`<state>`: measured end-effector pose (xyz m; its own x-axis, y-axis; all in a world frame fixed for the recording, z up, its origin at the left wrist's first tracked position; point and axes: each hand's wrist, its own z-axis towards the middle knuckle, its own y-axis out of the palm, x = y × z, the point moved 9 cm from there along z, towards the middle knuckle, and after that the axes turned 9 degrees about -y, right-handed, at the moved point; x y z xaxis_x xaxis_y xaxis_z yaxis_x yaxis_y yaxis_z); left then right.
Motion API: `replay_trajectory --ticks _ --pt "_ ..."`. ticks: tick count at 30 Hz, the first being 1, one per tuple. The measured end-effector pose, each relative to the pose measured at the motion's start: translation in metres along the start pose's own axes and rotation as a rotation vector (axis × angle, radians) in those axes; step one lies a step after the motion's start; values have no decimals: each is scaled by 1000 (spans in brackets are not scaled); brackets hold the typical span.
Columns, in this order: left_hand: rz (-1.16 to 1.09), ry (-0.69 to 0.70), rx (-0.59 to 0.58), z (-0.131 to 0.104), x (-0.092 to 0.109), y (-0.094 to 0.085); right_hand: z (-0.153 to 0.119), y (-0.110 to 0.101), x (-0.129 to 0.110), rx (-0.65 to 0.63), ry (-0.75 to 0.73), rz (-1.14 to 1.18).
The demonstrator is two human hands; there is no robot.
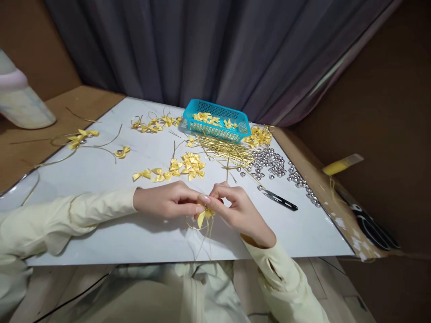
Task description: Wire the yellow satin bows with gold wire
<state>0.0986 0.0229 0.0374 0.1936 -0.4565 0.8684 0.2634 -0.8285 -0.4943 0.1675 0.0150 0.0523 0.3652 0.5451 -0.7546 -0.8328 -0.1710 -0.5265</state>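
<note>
Near the front edge of the white table, my left hand (171, 199) and my right hand (232, 204) meet, both pinching a yellow ribbon bow (204, 217). A loop of gold cord hangs at its left, and thin cord ends trail below it. My fingertips partly cover the bow's middle. Beyond my hands lies a pile of loose yellow bows (191, 165), with a bundle of gold cords (225, 150) behind it. Silver beads (269, 161) are heaped to the right. Black thread snips (280, 199) rest on the table right of my right hand.
A turquoise basket (217, 132) holding yellow bows stands at the back. Corded bows (155, 125) lie at back left, others (81, 139) farther left. A tumbler (25, 101) stands at far left. Black scissors (373, 226) and a yellow-handled tool (341, 164) are at the right.
</note>
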Motion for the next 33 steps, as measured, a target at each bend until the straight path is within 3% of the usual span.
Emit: replay_trajectory --ticks 8,26,33 --pt "-353 -205 -110 1 -22 6 0 -9 -8 84 -106 -89" --pt "-469 -309 -118 1 -27 16 1 -3 -16 -48 -228 -211" --pt "-439 -319 -73 0 -30 16 1 -3 -17 -45 -248 -244"
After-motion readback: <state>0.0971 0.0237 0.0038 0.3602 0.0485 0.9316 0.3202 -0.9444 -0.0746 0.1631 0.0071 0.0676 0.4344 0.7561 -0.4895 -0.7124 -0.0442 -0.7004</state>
